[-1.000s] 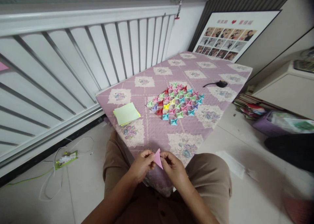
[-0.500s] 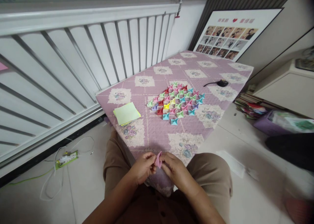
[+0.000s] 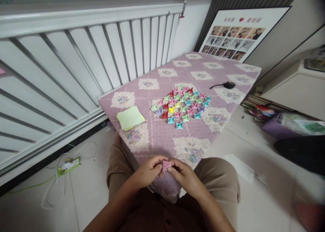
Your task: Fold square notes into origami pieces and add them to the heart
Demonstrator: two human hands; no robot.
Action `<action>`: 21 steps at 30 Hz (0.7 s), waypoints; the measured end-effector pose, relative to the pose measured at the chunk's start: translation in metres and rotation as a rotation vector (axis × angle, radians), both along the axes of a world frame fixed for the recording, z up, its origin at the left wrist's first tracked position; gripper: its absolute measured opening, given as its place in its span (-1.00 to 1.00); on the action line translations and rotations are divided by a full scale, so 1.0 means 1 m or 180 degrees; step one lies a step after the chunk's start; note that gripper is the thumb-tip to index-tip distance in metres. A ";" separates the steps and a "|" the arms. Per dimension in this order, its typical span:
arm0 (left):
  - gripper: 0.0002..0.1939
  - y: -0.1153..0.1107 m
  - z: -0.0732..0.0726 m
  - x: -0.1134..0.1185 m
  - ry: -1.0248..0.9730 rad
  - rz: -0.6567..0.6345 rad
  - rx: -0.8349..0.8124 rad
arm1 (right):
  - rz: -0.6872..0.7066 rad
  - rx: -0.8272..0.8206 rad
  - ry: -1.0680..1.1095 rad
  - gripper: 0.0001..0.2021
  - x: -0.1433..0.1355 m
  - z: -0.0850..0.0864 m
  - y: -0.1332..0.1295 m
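Left hand point(image 3: 149, 171) pinches the left side of the pink paper point(image 3: 166, 166) above the near end of the desk point(image 3: 166, 188); right hand point(image 3: 187, 177) grips its right side. The paper, pocket-like moments earlier, now appears flatter: folding is apparently further along.

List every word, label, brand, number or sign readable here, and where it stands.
No words or numbers are legible.
Photo board: red heart; pink characters either side too blurred to read.
Pile of papers: any print too small or blurred.
Pink paper, pale green sheet: no lettering visible.
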State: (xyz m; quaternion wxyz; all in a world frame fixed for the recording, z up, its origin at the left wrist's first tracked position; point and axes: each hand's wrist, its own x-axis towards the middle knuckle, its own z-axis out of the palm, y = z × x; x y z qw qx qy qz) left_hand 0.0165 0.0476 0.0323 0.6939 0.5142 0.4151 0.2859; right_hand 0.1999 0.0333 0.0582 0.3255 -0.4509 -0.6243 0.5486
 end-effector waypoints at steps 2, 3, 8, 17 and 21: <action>-0.71 0.002 0.003 0.000 -0.0089 -0.0007 -0.0052 | -0.0085 -0.0196 0.0215 -0.78 0.000 -0.002 -0.001; -0.71 0.002 0.004 0.000 -0.0160 -0.0006 -0.0092 | -0.0132 -0.0265 0.0292 -0.77 0.000 -0.004 -0.001; -0.68 0.003 0.004 0.003 -0.0321 -0.0009 -0.0113 | -0.0285 -0.0365 0.0412 -0.73 -0.003 -0.010 -0.003; -0.94 -0.001 0.008 0.012 0.0428 0.0406 0.0547 | -0.1166 -0.0236 0.0418 -0.73 -0.015 -0.024 0.000; -0.63 -0.005 0.003 0.017 0.0458 0.0763 0.0362 | -0.1262 -0.0345 0.0620 -0.71 -0.019 -0.028 -0.001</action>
